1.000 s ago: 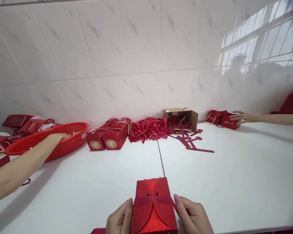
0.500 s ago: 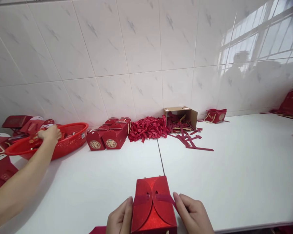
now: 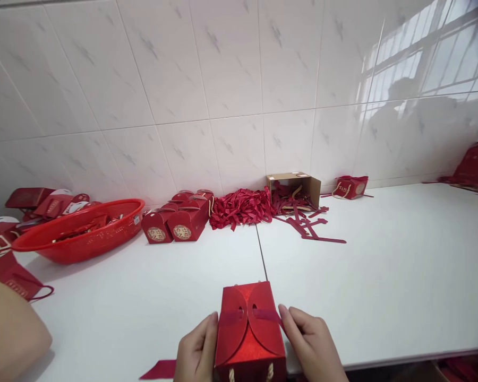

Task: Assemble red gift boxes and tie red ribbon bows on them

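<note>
In front of me at the bottom centre stands a red gift box (image 3: 250,347), its two rounded top flaps meeting in the middle and gold cord loops at its near side. A dark red ribbon (image 3: 266,314) runs through the slots in the flaps. At the box's right edge, my right hand (image 3: 313,342) pinches one end of the ribbon between thumb and fingers. My left hand (image 3: 197,347) is closed against the left side, gripping the other end; a ribbon tail sticks out to its left.
Finished-looking red boxes (image 3: 185,225) stand by the wall, beside a ribbon heap (image 3: 241,208) and a cardboard box (image 3: 314,192) spilling strips. A red basket (image 3: 99,252) and folded bags lie left. A co-worker's arm (image 3: 14,331) enters at lower left. Another small box (image 3: 351,187) sits back right.
The co-worker's hand has left the red basket and the arm has drawn back to the lower left. My hands and the gift box have shifted only slightly; the near cord loops show more.
</note>
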Motion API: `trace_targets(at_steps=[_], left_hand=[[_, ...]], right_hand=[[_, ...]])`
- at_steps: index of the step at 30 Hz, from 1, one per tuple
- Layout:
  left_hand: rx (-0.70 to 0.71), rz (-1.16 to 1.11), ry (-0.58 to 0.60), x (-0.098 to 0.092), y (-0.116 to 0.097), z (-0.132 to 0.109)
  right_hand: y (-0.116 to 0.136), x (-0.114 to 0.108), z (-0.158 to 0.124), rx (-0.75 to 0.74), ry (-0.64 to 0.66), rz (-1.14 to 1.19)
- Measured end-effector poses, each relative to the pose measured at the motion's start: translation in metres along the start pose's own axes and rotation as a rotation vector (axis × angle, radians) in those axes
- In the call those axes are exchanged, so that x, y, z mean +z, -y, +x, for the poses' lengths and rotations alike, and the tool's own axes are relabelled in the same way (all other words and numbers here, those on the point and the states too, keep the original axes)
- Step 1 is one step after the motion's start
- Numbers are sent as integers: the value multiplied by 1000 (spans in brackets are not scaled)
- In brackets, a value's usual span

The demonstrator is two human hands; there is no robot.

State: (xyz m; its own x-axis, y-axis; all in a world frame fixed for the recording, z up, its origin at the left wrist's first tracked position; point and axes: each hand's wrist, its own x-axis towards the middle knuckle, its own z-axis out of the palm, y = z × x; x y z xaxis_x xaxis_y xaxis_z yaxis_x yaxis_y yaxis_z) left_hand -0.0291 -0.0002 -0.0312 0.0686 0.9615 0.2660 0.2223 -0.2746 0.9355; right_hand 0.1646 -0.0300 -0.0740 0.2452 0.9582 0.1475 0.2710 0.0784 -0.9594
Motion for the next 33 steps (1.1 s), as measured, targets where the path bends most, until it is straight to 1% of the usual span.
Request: trace_targets(at_steps=[6,8,10,12,14,15,16,17,18,19,21,22,23,24,26,28,30,31,33], left_hand=[[27,21,-7,4,4,3],[63,53,-50,4,5,6],[87,66,-170,0,4,7],[107,40,-300,-5,-2,4],[140,5,-408,-12,-12,-4],[153,1,-441,-15,-17,-10],[153,9,-442,-18,-23,-17],[139,29,-407,-19,-29,-24],[115,60,-339,-20,-34,-31],[83,101,-242,-21,-39,-37],[22,198,-30,-22,-45,-46],[0,245,47,-22,-47,-48],[-20,286,96,-23,-47,-48],[-44,314,114,-25,-46,-48],[-106,301,88,-28,-40,-45],[-188,177,83,-31,-32,-40],[-266,-46,108,-29,-24,-35],[-289,-184,102,-27,-22,-33],[-304,-484,32,-22,-23,-28]], right_hand=[[12,-1,-3,-8,-63,5],[17,-4,-4,-31,-114,39],[21,-9,-4,-52,-224,117],[25,-15,-6,-69,-396,210],[29,-24,-12,-106,-568,258],[31,-28,-16,-133,-628,256],[34,-31,-22,-162,-653,243],[38,-35,-29,-187,-630,223],[42,-37,-35,-201,-566,200],[47,-38,-42,-198,-467,172],[56,-38,-52,-153,-227,89],[60,-37,-56,-122,-125,34],[63,-36,-57,-91,-53,-18],[64,-34,-58,-65,-14,-58],[62,-31,-55,-26,2,-66],[56,-27,-51,13,-5,30],[50,-24,-48,83,5,230],[49,-22,-46,130,0,372],[50,-21,-45,228,-38,731]])
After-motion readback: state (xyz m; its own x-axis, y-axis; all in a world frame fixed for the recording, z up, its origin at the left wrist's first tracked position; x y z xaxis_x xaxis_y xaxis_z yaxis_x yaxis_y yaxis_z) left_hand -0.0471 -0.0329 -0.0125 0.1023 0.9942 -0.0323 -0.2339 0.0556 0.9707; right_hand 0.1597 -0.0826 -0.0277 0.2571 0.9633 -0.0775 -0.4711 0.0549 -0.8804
